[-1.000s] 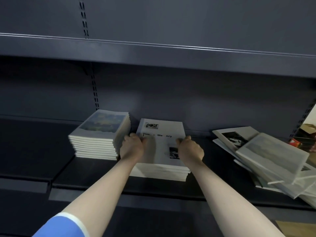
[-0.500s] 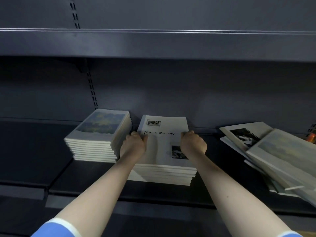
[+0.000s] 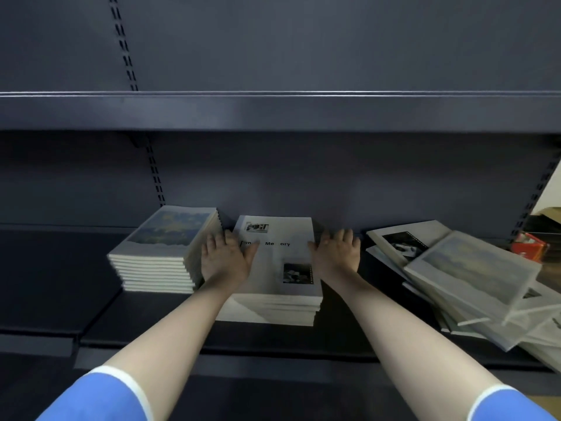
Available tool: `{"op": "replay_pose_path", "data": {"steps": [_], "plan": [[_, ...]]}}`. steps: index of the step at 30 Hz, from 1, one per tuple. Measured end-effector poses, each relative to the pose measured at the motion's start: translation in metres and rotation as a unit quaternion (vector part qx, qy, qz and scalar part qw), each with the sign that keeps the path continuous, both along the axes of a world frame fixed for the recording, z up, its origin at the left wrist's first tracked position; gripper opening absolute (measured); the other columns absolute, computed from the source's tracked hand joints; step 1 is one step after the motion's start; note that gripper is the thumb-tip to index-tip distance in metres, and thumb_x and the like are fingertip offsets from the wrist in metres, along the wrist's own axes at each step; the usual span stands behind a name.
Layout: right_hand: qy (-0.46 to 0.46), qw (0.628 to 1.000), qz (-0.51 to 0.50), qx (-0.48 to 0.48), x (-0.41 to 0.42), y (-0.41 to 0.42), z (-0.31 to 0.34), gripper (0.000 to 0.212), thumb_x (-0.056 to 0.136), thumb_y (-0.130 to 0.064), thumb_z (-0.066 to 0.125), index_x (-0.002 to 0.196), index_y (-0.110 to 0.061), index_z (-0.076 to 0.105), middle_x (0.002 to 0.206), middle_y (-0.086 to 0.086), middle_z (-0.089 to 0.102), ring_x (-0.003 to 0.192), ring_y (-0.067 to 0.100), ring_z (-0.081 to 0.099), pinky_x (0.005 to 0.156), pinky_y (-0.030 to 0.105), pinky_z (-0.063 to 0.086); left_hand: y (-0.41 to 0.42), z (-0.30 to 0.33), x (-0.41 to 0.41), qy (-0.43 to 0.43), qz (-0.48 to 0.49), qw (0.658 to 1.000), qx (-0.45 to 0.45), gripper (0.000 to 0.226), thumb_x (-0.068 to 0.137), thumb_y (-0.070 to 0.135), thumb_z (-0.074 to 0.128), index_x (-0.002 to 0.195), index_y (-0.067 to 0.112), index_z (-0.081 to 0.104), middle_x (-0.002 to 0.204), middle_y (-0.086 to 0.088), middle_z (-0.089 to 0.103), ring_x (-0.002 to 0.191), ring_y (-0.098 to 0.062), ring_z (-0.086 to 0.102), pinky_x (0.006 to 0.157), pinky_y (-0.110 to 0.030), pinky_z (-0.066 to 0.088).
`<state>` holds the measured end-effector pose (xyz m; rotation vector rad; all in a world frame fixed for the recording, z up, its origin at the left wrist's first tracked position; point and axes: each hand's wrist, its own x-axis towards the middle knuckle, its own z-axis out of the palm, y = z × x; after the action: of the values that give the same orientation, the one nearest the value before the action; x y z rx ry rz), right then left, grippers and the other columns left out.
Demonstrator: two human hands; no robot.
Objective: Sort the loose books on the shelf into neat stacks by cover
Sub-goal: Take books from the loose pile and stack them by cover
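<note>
On dark shelf (image 3: pixel 91 317): L hand (image 3: pixel 226 259) & R hand (image 3: pixel 335 256), fingers straight, flank centre stack (image 3: pixel 274 294), pressing its sides. Painted-cover stack (image 3: pixel 165 253) just left; loose books (image 3: pixel 467 278) tilted at right; red box (image 3: pixel 529 246) behind. Cover reads "Me…ory", part hidden by L hand.

Dark shelf (image 3: pixel 100 311): book stacks (image 3: pixel 274 308).
</note>
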<state>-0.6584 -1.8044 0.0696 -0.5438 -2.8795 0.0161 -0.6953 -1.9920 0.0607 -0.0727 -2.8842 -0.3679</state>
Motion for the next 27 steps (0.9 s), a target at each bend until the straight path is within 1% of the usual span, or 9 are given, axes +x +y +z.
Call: {"op": "replay_pose_path", "data": {"steps": [2,4,7,9,11,13,16,22,27], "plan": [[0.001,1.0,-0.01,0.009,0.011,0.015,0.007,0.065,0.1,-0.05,0.022,0.149,-0.008,0.025,0.156,0.02,0.012,0.145,0.037,0.006,0.117,0.048,0.011,0.013,0.005,0.007,-0.009,-0.021,1.0,0.006,0.085,0.092,0.065,0.019,0.15,0.003,0.01,0.158,-0.017,0.009,0.146,-0.03,0.007,0.118,-0.04,0.007],[-0.001,1.0,-0.028,0.01,0.022,0.035,0.014,0.066,0.101,-0.05,0.023,0.151,-0.007,0.018,0.157,0.021,0.003,0.146,0.037,-0.001,0.117,0.048,0.005,0.03,0.012,0.014,-0.002,-0.047,0.999,0.008,0.084,0.094,0.063,0.019,0.151,0.003,0.007,0.158,-0.016,0.006,0.147,-0.029,0.004,0.118,-0.039,0.005],[0.004,0.998,-0.061,0.001,0.043,0.07,0.02,0.071,0.101,-0.05,0.022,0.153,-0.007,0.004,0.158,0.021,-0.005,0.146,0.034,-0.008,0.119,0.046,0.0,0.061,0.022,0.022,0.008,-0.089,0.996,0.013,0.081,0.096,0.059,0.02,0.151,0.003,0.003,0.158,-0.017,0.002,0.147,-0.029,0.002,0.119,-0.039,0.005],[0.006,0.997,-0.078,-0.009,0.059,0.096,0.021,0.072,0.1,-0.051,0.018,0.153,-0.008,-0.002,0.158,0.019,-0.009,0.146,0.032,-0.011,0.119,0.044,-0.002,0.086,0.028,0.027,0.02,-0.112,0.993,0.027,0.083,0.095,0.06,0.023,0.151,0.002,0.005,0.158,-0.017,0.007,0.146,-0.029,0.007,0.12,-0.04,0.009],[0.001,0.995,-0.097,-0.016,0.077,0.121,0.022,0.074,0.099,-0.054,0.015,0.153,-0.008,-0.006,0.157,0.019,-0.012,0.146,0.031,-0.013,0.119,0.043,-0.004,0.115,0.033,0.034,0.02,-0.136,0.99,0.039,0.083,0.094,0.061,0.026,0.151,0.003,0.006,0.158,-0.015,0.007,0.146,-0.027,0.008,0.12,-0.04,0.011],[-0.005,0.993,-0.119,-0.01,0.096,0.147,0.021,0.076,0.098,-0.057,0.012,0.152,-0.007,-0.008,0.157,0.019,-0.013,0.146,0.031,-0.014,0.119,0.043,-0.004,0.144,0.036,0.043,0.016,-0.161,0.986,0.037,0.082,0.094,0.061,0.027,0.151,0.005,0.006,0.159,-0.013,0.004,0.147,-0.025,0.006,0.12,-0.038,0.009],[-0.019,0.988,-0.154,-0.023,0.12,0.182,0.018,0.078,0.098,-0.058,0.013,0.152,-0.007,-0.009,0.157,0.019,-0.015,0.145,0.032,-0.015,0.119,0.043,-0.004,0.183,0.035,0.056,0.017,-0.191,0.981,0.036,0.083,0.093,0.062,0.028,0.151,0.006,0.007,0.159,-0.011,0.007,0.146,-0.024,0.008,0.119,-0.037,0.011],[-0.017,0.977,-0.207,-0.053,0.164,0.23,0.01,0.081,0.096,-0.061,0.014,0.153,-0.007,-0.005,0.158,0.018,-0.01,0.147,0.03,-0.009,0.118,0.042,-0.004,0.248,0.026,0.077,-0.034,-0.248,0.968,0.029,0.086,0.092,0.063,0.029,0.151,0.004,0.009,0.158,-0.012,0.01,0.146,-0.025,0.009,0.119,-0.037,0.011],[-0.033,0.969,-0.225,-0.098,0.184,0.252,0.003,0.084,0.095,-0.064,0.013,0.153,-0.006,-0.005,0.158,0.016,-0.008,0.147,0.028,-0.007,0.118,0.04,-0.001,0.285,0.019,0.093,-0.07,-0.275,0.959,0.024,0.086,0.091,0.064,0.031,0.15,0.003,0.015,0.157,-0.014,0.016,0.145,-0.026,0.016,0.115,-0.037,0.018]]}}
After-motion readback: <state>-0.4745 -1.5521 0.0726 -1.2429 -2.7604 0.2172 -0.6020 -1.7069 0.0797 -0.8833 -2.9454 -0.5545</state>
